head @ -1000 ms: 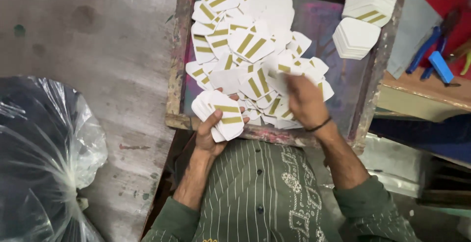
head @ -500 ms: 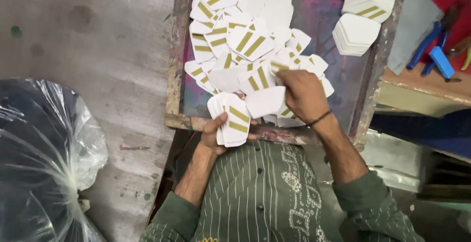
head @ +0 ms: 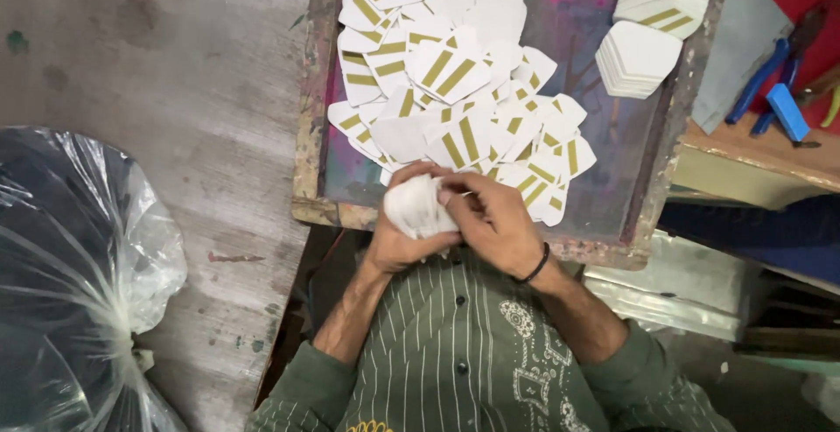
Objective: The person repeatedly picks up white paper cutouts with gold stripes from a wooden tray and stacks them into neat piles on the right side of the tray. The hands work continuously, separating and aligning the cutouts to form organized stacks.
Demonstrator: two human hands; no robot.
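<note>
My left hand (head: 395, 241) grips a small stack of white hexagon-shaped cards (head: 418, 204) at the near edge of a wooden screen frame (head: 308, 108). My right hand (head: 496, 220), with a black band at the wrist, presses against the same stack from the right. Just beyond the hands lies a loose heap of white cards with gold stripes (head: 446, 91) spread over the frame's purple mesh. Two neat piles of the same cards (head: 652, 29) sit at the frame's far right corner.
A tied clear plastic bag (head: 74, 283) with dark contents rests at the left on a worn grey table (head: 175, 73). Blue-handled pliers (head: 757, 82) and a blue block (head: 787, 110) lie at the right. My green striped shirt fills the bottom.
My right hand has left the heap and come back to the left hand. The fanned cards in my left hand are now squared into a compact stack held between both hands.
</note>
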